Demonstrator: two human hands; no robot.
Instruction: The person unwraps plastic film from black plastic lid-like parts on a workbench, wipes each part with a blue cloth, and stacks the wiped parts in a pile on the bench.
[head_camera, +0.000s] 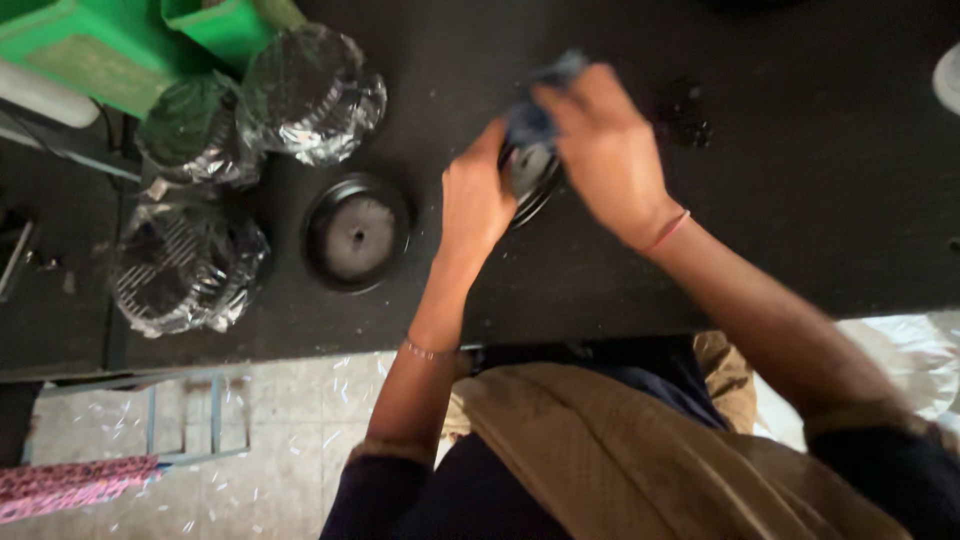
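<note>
Dark table (800, 200) holds one bare black disc (357, 232) at nine o'clock of the left hand (476, 195), whose fingers clamp another disc (528, 180) while the right hand (600, 150) pinches a blue cloth (530, 120) on it; three wrapped discs (310, 95) sit at ten o'clock.

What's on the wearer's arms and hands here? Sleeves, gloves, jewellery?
Both hands are bare, no gloves. The left hand has a thin beaded bracelet at the forearm; the right hand has a thin pinkish-red thread band at the wrist. Dark navy sleeves are pushed up toward the elbows.

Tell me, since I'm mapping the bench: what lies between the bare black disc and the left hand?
In the head view, only bare dark tabletop separates the black disc from the left hand.
</note>
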